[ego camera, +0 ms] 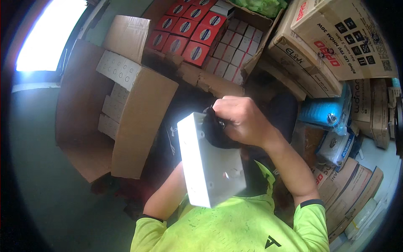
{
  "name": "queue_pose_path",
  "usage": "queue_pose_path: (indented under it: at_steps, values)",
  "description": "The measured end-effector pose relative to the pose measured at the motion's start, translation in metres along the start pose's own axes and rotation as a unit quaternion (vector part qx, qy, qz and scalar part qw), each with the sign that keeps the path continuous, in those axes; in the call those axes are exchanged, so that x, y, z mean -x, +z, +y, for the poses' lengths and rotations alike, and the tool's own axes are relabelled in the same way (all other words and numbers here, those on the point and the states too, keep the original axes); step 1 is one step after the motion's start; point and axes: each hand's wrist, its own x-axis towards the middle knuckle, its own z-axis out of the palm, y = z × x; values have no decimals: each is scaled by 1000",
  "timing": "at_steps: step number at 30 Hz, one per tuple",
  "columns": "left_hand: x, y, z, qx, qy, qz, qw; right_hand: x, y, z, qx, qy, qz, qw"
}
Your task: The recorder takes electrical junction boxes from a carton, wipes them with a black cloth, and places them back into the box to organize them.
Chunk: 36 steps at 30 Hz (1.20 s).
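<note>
My right hand (237, 118) is closed on a bunched black cloth (217, 134) that rests in a white plastic electrical wall box (201, 163). The box is tilted in front of my chest, its open side towards the cloth and its long outer wall lit brightly. A small hole shows in its base. My left forearm reaches up behind the box, which hides my left hand, so its grip cannot be seen.
An open carton (141, 126) at the left holds several white boxes (119, 69). Ahead, another carton (207, 80) holds red boxes (195, 52) and grey-white boxes (233, 47). Stacked cartons (343, 41), a blue wrapped item (324, 108) and flat cartons (349, 192) stand at the right.
</note>
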Motion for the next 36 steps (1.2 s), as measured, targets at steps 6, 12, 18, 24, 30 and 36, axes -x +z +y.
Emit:
queue_pose_path:
  at_steps: [6,12,18,24,30,36]
  values:
    - [9,-35,-9,184,252,38,949,11,2,26,90,39,57,994]
    - [11,-27,10,290,240,-103,921,16,13,30,-13,87,114,990]
    - [10,-34,-4,339,139,50,929,28,-13,51,-502,250,310,768]
    - [4,-25,-10,365,105,74,922,48,-37,72,-685,117,297,655]
    - [3,-20,-7,375,107,102,915,38,-25,49,-621,142,342,691]
    - [1,-24,-16,424,121,103,892,70,47,56,-75,161,163,970]
